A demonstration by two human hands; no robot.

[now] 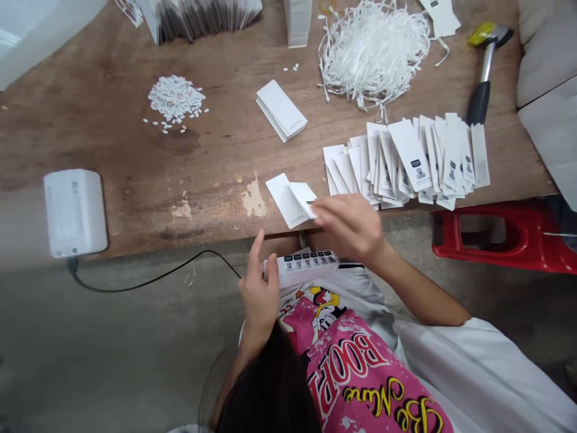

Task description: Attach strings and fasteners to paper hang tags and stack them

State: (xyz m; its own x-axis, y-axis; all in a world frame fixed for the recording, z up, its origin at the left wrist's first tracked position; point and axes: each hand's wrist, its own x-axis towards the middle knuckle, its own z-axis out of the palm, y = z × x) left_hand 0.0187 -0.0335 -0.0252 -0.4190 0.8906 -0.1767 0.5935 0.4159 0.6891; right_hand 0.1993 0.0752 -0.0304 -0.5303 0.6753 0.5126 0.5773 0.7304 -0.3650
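Note:
My right hand (349,222) pinches a small white card (301,197) above the table's front edge. That card overlaps another white card (285,203) lying on the wood. Lower down, my left hand (261,282) has its thumb and index finger raised and apart, beside the left end of a white strip (306,268) with a row of dark labels and printed codes. The strip rests at my lap, just below the table edge. Whether the hidden fingers of my left hand touch it cannot be made out.
On the wooden table (216,162) are folded cards (282,111), spread tags (406,162), white strings (374,54), small white pieces (175,99), a hammer (484,78) and a white device (75,212) with a black cable. A red stool (505,240) stands at the right.

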